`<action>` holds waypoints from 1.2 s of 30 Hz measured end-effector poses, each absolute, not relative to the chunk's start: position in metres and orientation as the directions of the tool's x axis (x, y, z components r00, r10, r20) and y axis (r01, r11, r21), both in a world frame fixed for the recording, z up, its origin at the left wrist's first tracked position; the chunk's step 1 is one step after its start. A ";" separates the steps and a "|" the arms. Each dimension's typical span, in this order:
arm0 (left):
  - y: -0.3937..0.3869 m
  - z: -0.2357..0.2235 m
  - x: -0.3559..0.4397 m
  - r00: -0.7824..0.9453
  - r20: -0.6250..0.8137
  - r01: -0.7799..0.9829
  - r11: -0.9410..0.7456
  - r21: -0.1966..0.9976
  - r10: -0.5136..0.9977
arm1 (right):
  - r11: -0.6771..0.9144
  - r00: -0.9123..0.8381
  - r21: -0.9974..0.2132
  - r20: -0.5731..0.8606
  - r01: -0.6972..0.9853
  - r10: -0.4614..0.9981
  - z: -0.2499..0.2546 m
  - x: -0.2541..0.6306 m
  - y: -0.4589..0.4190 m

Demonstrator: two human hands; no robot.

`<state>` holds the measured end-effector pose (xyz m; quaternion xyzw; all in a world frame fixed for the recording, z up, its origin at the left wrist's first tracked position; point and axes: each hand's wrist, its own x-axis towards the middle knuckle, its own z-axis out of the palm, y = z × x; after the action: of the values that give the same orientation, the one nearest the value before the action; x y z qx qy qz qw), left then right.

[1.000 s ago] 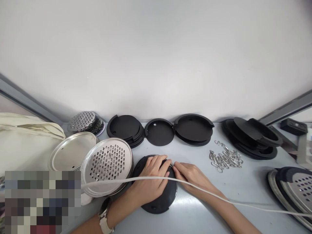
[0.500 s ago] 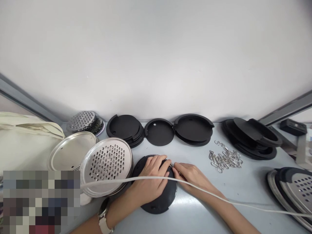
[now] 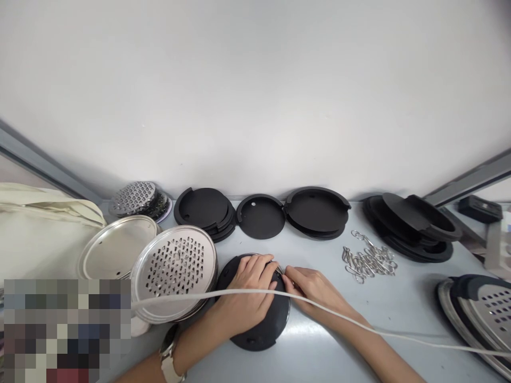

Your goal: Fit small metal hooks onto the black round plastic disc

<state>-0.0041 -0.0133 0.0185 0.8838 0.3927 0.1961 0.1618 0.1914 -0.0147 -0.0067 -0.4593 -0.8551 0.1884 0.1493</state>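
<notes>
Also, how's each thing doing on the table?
Left hand, resting on black disc
Right hand, fingers bent at its rim
Black disc, flat, partly covered
Grater disc, face up, tops a stack
Metal hooks, loosely piled
White cable, crossing before both arms
Watch, worn on left wrist

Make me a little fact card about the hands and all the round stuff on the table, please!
left hand: on top of a round black disc
right hand: fingertips at the disc's edge; can't tell if they pinch anything
left wrist: a watch
left of the disc: a round metal grater with lots of holes
right side: a pile of metal clips
by the wall: more black round pieces
across the front: a white cord
</notes>
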 end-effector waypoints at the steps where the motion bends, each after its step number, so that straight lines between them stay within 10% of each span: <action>1: -0.013 0.019 -0.004 0.613 0.222 0.630 -0.639 0.441 0.758 | 0.504 -0.531 -0.459 0.080 0.732 0.843 -0.007 0.191 -0.015; 36: -0.015 0.015 -0.004 0.613 0.256 0.606 -0.652 0.456 0.747 | 0.538 -0.547 -0.459 0.127 0.707 0.828 -0.004 0.191 -0.015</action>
<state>-0.0037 -0.0148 0.0154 0.8829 0.3831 0.2160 0.1643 0.1906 -0.0155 -0.0036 -0.4457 -0.8608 0.1800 0.1671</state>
